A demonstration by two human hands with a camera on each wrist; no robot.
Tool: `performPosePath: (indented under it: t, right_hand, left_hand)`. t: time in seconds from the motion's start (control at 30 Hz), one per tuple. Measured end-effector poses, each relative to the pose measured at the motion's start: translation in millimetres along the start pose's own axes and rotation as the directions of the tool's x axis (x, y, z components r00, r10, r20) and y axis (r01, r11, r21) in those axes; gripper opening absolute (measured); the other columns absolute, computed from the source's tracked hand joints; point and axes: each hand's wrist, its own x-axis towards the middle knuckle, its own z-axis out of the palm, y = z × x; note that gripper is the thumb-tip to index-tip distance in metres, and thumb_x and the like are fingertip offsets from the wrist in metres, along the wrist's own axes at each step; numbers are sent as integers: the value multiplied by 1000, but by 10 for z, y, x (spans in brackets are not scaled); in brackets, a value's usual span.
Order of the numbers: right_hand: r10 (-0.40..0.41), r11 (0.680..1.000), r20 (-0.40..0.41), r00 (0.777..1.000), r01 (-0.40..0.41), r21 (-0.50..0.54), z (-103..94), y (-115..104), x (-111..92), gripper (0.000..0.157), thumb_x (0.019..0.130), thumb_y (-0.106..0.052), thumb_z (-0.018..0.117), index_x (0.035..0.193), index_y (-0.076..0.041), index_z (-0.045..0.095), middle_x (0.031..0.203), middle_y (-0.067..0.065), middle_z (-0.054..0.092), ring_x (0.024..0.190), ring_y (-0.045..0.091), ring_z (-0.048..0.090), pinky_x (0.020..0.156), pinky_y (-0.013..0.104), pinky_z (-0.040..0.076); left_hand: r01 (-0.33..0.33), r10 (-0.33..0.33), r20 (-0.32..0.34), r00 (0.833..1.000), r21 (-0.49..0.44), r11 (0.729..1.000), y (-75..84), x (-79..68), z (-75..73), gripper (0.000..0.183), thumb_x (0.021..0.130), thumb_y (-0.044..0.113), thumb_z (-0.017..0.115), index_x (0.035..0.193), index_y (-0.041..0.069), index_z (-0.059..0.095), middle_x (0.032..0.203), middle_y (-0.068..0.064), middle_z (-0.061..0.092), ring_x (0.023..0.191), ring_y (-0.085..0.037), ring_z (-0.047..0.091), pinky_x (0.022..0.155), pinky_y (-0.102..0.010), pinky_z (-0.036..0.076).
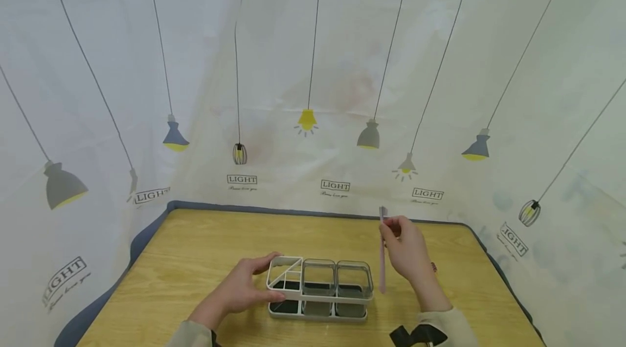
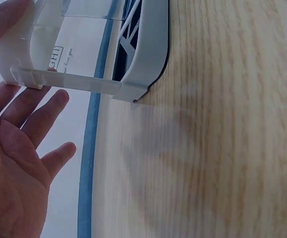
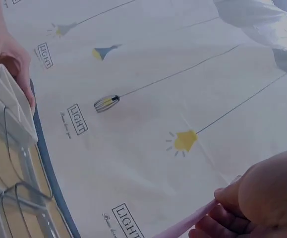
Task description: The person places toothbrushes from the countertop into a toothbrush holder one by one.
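On the wooden table stands a white toothbrush holder [image 1: 320, 299], with a divided section at its left end and two clear cups [image 1: 354, 273] set side by side in it. My left hand [image 1: 243, 286] grips the divided end, thumb along the front and fingers at the back. In the left wrist view, that end [image 2: 148, 54] shows beside the fingers [image 2: 46, 116]. Right of the holder, my right hand [image 1: 407, 246] pinches a pink toothbrush [image 1: 382, 265] near its head. The toothbrush is upright, bristles at the top, apart from the cups. The right wrist view shows only part of its handle [image 3: 188, 222].
The wooden table [image 1: 210, 238] ends at a dark blue edge [image 1: 293, 211] at the back. A pale sheet [image 1: 279, 64] printed with hanging lamps rises behind and at both sides. A small red object [image 1: 433, 267], mostly hidden, shows beside my right wrist.
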Motion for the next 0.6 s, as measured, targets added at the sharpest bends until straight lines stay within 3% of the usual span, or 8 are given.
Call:
performPosePath:
  t: [0.27, 0.6]
  right_hand:
    - [-76, 975, -2, 997, 75, 209, 91, -458, -64, 17, 108, -9, 62, 114, 6, 67, 103, 16, 69, 91, 26, 67, 75, 27, 60]
    - [-198, 884, -18, 980, 186, 428, 549, -728, -182, 6, 105, 0, 64, 107, 5, 66, 99, 15, 66, 88, 26, 68, 79, 27, 62]
  left_hand:
    - [13, -13, -4, 1000, -2, 1000, -6, -8, -7, 99, 77, 52, 93, 156, 8, 53, 158, -15, 50, 138, -37, 55, 115, -61, 41]
    - [-11, 10, -16, 1000, -10, 1000, 17, -24, 17, 98, 77, 51, 93, 156, 7, 53, 158, -17, 48, 138, -39, 55, 115, -61, 40]
